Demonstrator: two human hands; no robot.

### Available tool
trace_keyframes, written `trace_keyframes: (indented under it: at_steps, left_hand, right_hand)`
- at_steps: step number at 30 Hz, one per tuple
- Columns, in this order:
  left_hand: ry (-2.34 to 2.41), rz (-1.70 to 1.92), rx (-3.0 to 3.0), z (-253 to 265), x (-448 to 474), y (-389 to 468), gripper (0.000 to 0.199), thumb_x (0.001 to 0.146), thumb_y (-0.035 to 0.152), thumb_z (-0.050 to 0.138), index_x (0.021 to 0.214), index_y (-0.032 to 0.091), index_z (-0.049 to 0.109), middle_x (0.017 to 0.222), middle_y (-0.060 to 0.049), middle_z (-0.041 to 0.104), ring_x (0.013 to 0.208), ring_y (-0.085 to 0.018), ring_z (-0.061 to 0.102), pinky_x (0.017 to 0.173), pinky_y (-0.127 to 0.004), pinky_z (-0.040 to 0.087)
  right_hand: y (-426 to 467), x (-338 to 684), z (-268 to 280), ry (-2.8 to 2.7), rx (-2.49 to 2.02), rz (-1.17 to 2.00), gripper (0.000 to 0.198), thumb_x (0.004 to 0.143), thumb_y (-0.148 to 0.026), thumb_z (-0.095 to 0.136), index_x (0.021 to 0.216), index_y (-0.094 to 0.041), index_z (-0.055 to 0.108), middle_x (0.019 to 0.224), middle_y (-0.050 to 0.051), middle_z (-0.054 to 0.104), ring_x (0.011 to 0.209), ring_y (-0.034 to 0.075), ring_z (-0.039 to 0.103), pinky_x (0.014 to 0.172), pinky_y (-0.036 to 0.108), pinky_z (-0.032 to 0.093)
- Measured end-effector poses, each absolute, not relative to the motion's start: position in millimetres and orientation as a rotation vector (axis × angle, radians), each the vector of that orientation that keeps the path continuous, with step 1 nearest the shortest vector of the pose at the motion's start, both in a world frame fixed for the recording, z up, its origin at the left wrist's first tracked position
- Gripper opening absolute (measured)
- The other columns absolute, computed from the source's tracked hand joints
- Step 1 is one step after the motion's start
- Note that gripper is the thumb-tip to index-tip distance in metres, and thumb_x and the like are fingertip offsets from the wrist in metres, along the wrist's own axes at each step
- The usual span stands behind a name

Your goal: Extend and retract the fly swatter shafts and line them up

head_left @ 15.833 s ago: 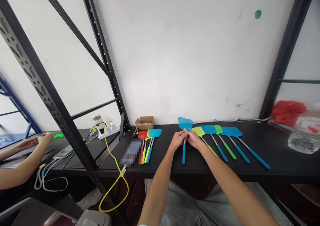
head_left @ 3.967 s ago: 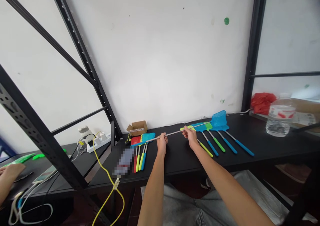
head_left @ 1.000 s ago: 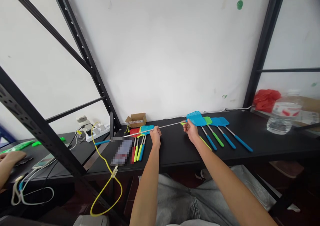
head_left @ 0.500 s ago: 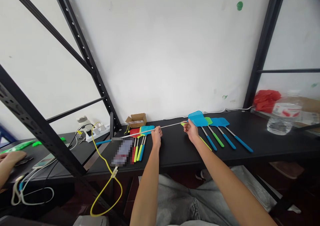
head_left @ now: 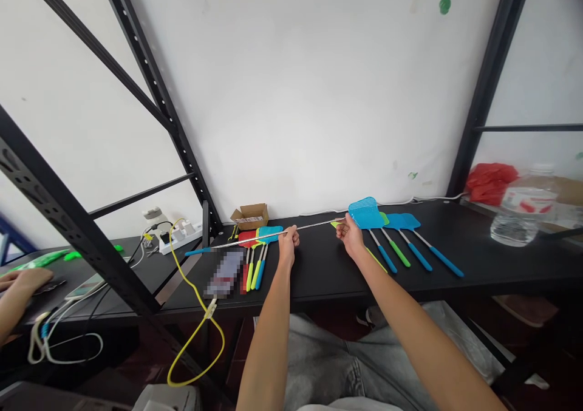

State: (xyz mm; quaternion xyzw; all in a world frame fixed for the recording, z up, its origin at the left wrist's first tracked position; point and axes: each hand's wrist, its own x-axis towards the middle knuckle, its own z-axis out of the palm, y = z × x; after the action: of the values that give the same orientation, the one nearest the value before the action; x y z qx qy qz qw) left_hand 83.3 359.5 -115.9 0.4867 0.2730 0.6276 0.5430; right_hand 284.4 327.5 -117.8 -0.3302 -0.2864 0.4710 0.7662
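Note:
A long fly swatter (head_left: 319, 223) with a thin metal rod is stretched sideways above the black table (head_left: 314, 277). My left hand (head_left: 288, 244) is closed around the middle of the rod. Near the blue mesh head, my right hand (head_left: 350, 234) pinches the rod's other end. The blue handle (head_left: 198, 251) points to the far left. Below it lie several shorter swatters, among them a red one (head_left: 247, 238) and a blue one (head_left: 271, 231). To the right of my right hand, several blue and green swatters (head_left: 403, 220) lie fanned out with handles toward me.
A small open cardboard box (head_left: 252, 215) stands by the wall. A pixelated flat object (head_left: 225, 274) lies left, beside a yellow cable (head_left: 189, 280). A power strip (head_left: 181, 236), a water bottle (head_left: 523, 207) and black rack posts (head_left: 485, 89) surround the spot. Another person's hand (head_left: 25, 279) is at far left.
The view has shifted slightly. Both hands keep their hold on the long swatter, and its blue handle end sits a little closer to my left hand.

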Motion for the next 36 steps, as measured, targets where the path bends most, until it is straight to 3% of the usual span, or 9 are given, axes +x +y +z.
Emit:
trace_keyframes:
  at_steps: [8, 19, 28, 36]
  left_hand:
    - [0.638, 1.448, 1.224, -113.3, 84.1, 355.1, 0.046, 0.073, 0.045, 0.074, 0.06, 0.019, 0.038, 0.055, 0.006, 0.033, 0.047, -0.005, 0.028, 0.045, -0.022, 0.022]
    - [0.648, 1.385, 1.276, -110.6, 86.2, 352.6, 0.044, 0.07, 0.046, 0.077, 0.061, 0.018, 0.044, 0.053, 0.006, 0.035, 0.045, -0.005, 0.031, 0.045, -0.022, 0.023]
    - [0.707, 1.398, 1.284, -112.7, 84.9, 354.4, 0.033, 0.069, 0.044, 0.077, 0.075, 0.015, 0.061, 0.061, 0.001, 0.053, 0.046, -0.007, 0.04, 0.046, -0.022, 0.028]
    - [0.711, 1.371, 1.291, -112.4, 84.4, 355.6, 0.036, 0.067, 0.044, 0.078, 0.081, 0.014, 0.065, 0.068, -0.002, 0.059, 0.047, -0.007, 0.044, 0.046, -0.023, 0.027]
  right_hand:
    - [329.4, 284.5, -120.6, -0.76, -0.774, 1.058, 0.052, 0.069, -0.069, 0.071, 0.082, -0.019, 0.072, 0.062, 0.003, 0.063, 0.05, 0.012, 0.051, 0.045, 0.025, 0.038]
    - [334.5, 283.0, -127.0, -0.817, -0.815, 1.046, 0.053, 0.066, -0.07, 0.072, 0.068, -0.016, 0.069, 0.058, 0.004, 0.064, 0.047, 0.011, 0.052, 0.044, 0.024, 0.037]
    - [333.7, 283.8, -126.9, -0.773, -0.781, 1.039, 0.045, 0.064, -0.06, 0.078, 0.074, -0.017, 0.07, 0.059, 0.003, 0.063, 0.047, 0.011, 0.052, 0.044, 0.025, 0.036]
    - [334.0, 285.5, -128.0, -0.771, -0.774, 1.036, 0.043, 0.064, -0.058, 0.077, 0.077, -0.017, 0.072, 0.06, 0.002, 0.062, 0.049, 0.011, 0.051, 0.045, 0.025, 0.037]
